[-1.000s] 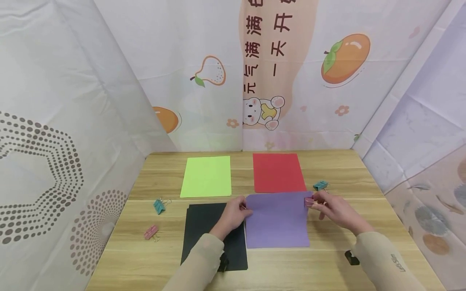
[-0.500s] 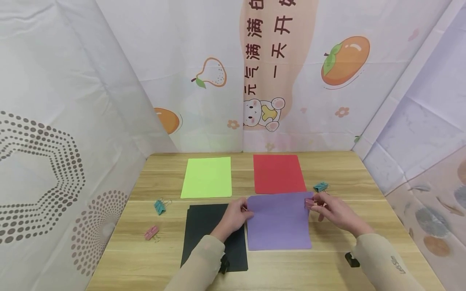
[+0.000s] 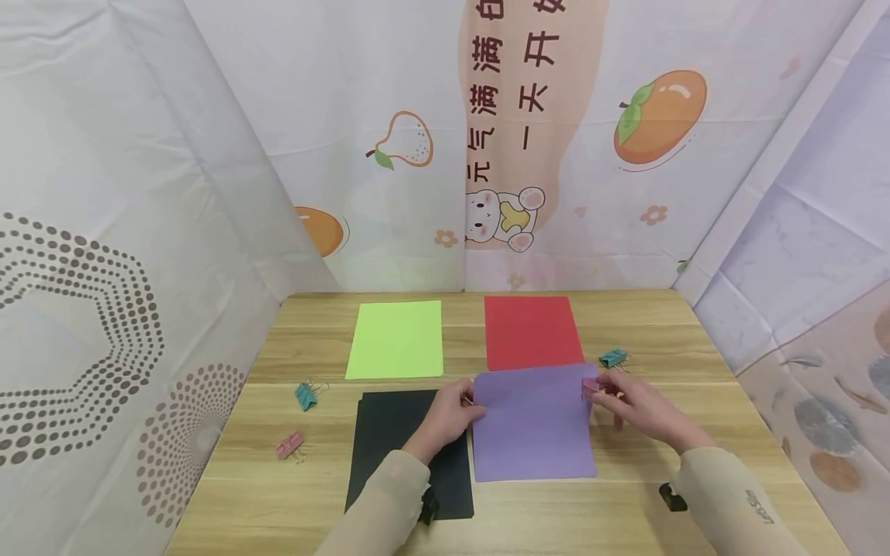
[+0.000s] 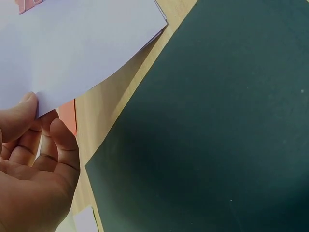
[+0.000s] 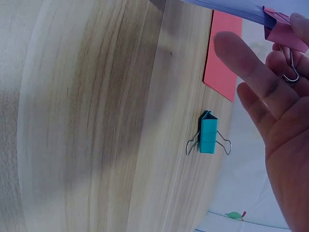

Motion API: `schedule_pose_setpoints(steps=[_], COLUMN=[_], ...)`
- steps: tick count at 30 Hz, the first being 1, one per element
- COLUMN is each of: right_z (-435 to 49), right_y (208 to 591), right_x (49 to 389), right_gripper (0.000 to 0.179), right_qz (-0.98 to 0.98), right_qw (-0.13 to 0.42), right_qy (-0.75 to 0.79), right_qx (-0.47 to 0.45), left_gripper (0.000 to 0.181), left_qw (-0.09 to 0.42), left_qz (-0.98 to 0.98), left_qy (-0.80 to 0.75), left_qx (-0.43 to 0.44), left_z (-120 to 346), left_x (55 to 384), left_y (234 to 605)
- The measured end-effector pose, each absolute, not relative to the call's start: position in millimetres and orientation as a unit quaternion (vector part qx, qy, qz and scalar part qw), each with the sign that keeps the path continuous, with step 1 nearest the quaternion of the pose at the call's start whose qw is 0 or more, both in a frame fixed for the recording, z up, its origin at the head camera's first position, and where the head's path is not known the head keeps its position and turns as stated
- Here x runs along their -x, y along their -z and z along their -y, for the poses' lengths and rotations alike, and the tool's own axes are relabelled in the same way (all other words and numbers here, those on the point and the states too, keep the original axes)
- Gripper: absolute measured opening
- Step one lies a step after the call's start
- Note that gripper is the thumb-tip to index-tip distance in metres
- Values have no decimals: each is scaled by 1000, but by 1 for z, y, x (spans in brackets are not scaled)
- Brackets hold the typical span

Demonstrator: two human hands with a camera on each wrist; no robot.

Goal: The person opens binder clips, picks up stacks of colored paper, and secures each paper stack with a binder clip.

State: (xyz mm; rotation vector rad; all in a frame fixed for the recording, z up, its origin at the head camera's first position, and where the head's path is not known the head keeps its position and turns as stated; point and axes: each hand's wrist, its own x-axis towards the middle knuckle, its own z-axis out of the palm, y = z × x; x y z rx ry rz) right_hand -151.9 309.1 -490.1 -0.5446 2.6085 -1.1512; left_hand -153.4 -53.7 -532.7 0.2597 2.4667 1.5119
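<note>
Head view: with my left hand [image 3: 448, 413] I pinch the left edge of the purple paper [image 3: 531, 432], thumb on top. My right hand [image 3: 643, 405] has a pink clip [image 5: 281, 33] held between thumb and fingers, sitting on the paper's right edge near its far corner. Where I pinch it, the paper is raised off the tabletop [image 3: 542, 525], between the black paper [image 3: 385, 432] and my right hand, nearer me than the red paper [image 3: 531, 332]. A teal clip [image 5: 208, 135] stands just beyond my right fingers, apart from them.
</note>
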Motion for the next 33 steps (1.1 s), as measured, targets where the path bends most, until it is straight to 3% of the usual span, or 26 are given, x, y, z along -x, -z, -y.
schedule_pose_setpoints(steps=[33], right_z=[-306], right_y=[496], right_x=[156], right_gripper=[23], right_qz=[-911], right_qw=[130], right_qy=[364], right_qx=[141], left_gripper=[12], left_qw=[136], left_qz=[-852], left_qy=[-499], left_qx=[-78], left_z=[48], left_x=[153], left_y=[535])
